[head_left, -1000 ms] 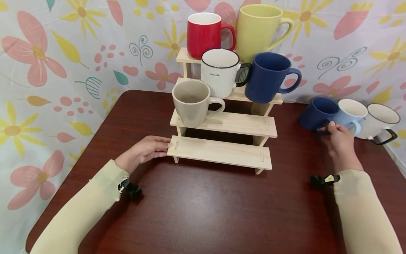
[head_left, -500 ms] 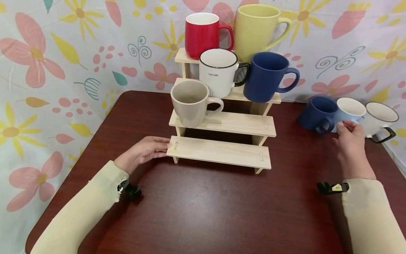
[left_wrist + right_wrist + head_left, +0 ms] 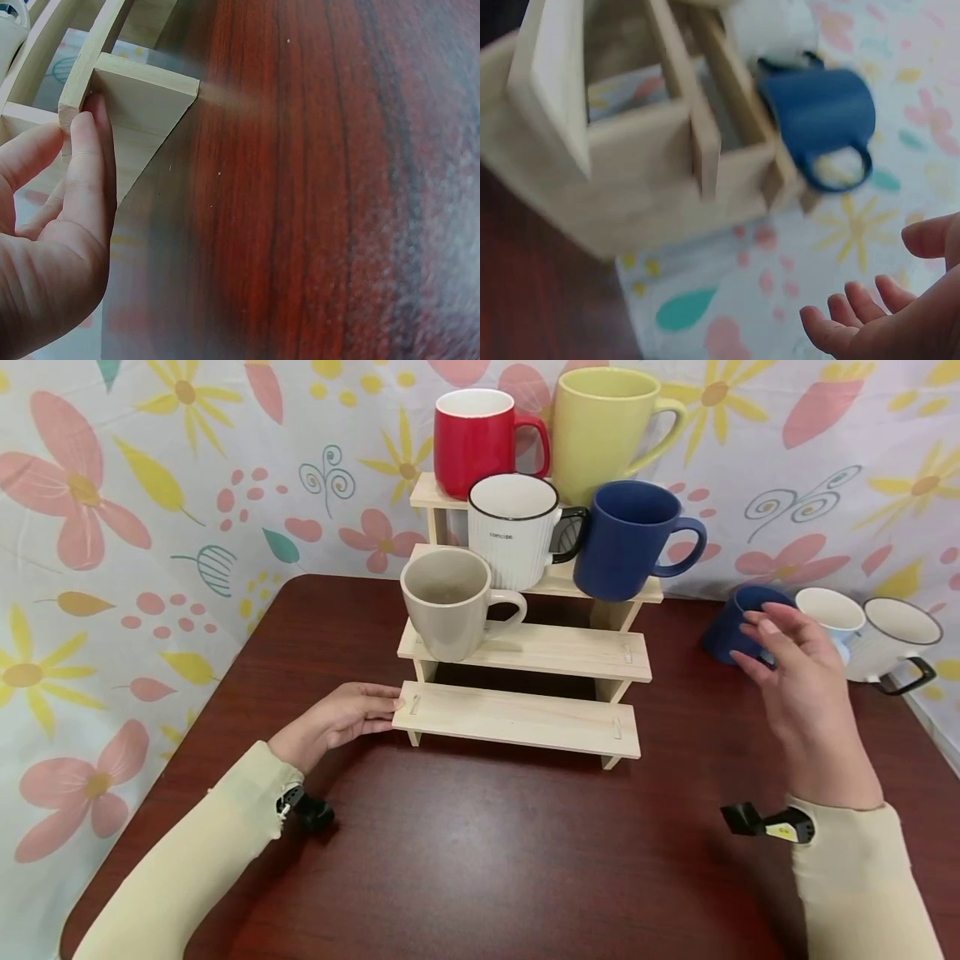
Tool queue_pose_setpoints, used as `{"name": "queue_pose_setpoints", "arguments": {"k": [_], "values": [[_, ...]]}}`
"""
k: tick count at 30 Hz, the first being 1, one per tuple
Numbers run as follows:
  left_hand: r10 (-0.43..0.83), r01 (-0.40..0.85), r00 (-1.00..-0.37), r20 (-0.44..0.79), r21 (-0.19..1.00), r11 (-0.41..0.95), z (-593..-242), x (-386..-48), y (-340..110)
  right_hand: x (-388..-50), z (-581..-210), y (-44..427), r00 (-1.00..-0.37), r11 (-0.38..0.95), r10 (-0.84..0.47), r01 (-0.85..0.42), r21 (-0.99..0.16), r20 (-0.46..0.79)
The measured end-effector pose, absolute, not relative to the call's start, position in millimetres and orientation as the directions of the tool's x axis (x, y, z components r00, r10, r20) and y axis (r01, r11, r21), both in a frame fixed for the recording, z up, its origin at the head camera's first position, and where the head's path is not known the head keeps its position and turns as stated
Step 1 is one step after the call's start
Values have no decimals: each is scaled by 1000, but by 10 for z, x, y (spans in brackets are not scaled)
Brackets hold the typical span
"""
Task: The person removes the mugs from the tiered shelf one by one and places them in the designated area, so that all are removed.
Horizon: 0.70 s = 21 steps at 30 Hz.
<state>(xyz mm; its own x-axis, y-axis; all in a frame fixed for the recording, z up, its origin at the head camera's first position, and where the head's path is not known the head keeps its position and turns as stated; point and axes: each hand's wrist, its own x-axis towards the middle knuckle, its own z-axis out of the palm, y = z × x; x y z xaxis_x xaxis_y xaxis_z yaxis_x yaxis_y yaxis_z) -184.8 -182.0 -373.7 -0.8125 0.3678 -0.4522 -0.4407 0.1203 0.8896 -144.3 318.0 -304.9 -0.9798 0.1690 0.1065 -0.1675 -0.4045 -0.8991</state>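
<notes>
A stepped wooden stand stands mid-table in the head view. My left hand pinches the left end of its lowest board between thumb and fingers, as the left wrist view also shows. My right hand is raised with loosely bent, spread fingers and holds nothing. Behind it on the table are a dark blue mug, partly hidden by the fingers, a light blue mug with a white inside, and a white mug with a dark rim. In the right wrist view, the right hand is apart from everything.
Higher steps bear a beige mug, a white black-rimmed mug, a larger blue mug, a red mug and a yellow mug. A flowered cloth hangs behind the dark red table.
My right hand has let go of the dark blue mug's handle, shifted right past it, then lifted and swung back leftward with fingers spreading. The left hand stays on the stand.
</notes>
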Motion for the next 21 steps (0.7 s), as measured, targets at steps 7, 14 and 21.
{"name": "queue_pose_setpoints", "arguments": {"k": [7, 14, 21], "values": [[371, -437, -814, -447, 892, 116, -3734, -1847, -1847, -1467, -2957, 2709, -971, -238, 127, -227, -944, 201], [370, -443, -812, -452, 889, 114, -3756, -1861, -1843, -1537, -2909, 2354, -973, -199, 79, -226, -954, 215], [376, -448, -809, -452, 888, 104, -3782, -1869, -1835, -1617, -2838, 1982, -984, -106, 1, -176, -979, 177]]}}
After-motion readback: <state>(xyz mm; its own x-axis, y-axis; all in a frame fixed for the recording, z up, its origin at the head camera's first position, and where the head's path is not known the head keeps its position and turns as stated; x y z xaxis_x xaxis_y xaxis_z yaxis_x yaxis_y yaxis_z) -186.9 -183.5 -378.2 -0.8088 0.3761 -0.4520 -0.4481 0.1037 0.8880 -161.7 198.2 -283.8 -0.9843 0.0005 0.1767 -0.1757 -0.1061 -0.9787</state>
